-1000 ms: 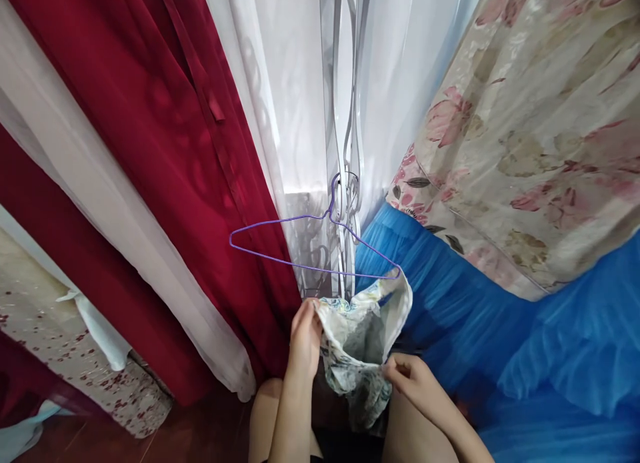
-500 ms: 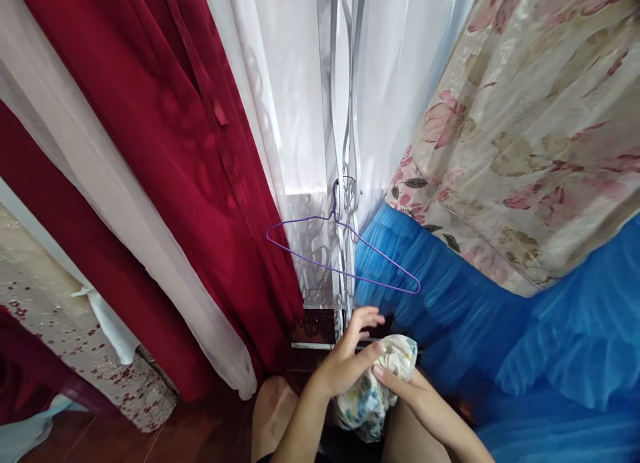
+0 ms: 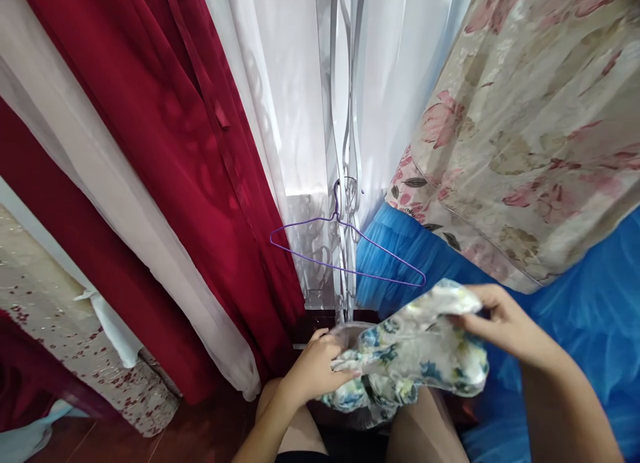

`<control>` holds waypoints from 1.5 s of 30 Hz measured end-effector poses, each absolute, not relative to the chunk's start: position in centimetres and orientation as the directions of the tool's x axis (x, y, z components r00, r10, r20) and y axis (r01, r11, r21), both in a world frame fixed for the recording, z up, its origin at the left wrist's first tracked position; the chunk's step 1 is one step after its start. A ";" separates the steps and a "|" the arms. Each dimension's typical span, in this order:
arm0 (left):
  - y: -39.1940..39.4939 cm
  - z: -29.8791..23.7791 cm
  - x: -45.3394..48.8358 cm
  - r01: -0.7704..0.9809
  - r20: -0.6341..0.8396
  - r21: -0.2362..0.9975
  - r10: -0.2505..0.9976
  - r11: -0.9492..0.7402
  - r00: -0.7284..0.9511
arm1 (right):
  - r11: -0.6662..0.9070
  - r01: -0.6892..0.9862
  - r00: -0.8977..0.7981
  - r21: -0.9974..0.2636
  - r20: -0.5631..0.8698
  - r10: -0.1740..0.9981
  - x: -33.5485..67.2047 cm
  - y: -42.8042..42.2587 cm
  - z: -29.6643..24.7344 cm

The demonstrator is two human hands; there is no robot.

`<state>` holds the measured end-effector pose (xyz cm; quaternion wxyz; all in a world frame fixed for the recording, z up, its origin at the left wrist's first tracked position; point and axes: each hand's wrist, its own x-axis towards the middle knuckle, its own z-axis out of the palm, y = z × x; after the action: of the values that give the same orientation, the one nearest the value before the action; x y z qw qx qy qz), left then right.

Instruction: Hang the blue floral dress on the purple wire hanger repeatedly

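Between my hands, above my lap, a white garment (image 3: pixel 405 356) with a blue and yellow floral print is stretched sideways, its folds bunched. My left hand (image 3: pixel 320 364) is closed on its left end, fingers curled over the cloth. My right hand (image 3: pixel 495 316) pinches the upper right corner, thumb in front. The garment's exact cut cannot be made out among the folds. Just beyond it, a bare purple wire hanger (image 3: pixel 350 270) hangs by its hook from a white metal stand (image 3: pixel 345 143), apart from both hands.
Long red cloth (image 3: pixel 200 183) and pale fabric hang on the left, with a sequinned piece beside them. At right hang a floral curtain-like cloth (image 3: pixel 540 150) and blue ruffled tulle (image 3: pixel 565 356). White fabric (image 3: pixel 290 83) hangs behind the stand. Reddish tiled floor (image 3: pixel 190 430) shows below.
My hands have moved apart, spreading the bunched garment out sideways. The right hand went right and up; the left hand, open before, has closed on the cloth.
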<state>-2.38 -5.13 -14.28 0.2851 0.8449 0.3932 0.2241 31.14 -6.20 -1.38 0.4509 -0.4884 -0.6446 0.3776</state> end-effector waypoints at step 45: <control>12.3 -6.1 -12.0 0.819 0.305 0.556 0.951 -0.143 -0.041 | 0.037 -0.027 -0.312 -0.999 0.043 0.949 25.9 2.9 2.9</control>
<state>-12.02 12.33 -6.12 0.1034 0.6847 0.6463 0.3206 25.92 2.90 2.89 0.4299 -0.3991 -0.5775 0.5678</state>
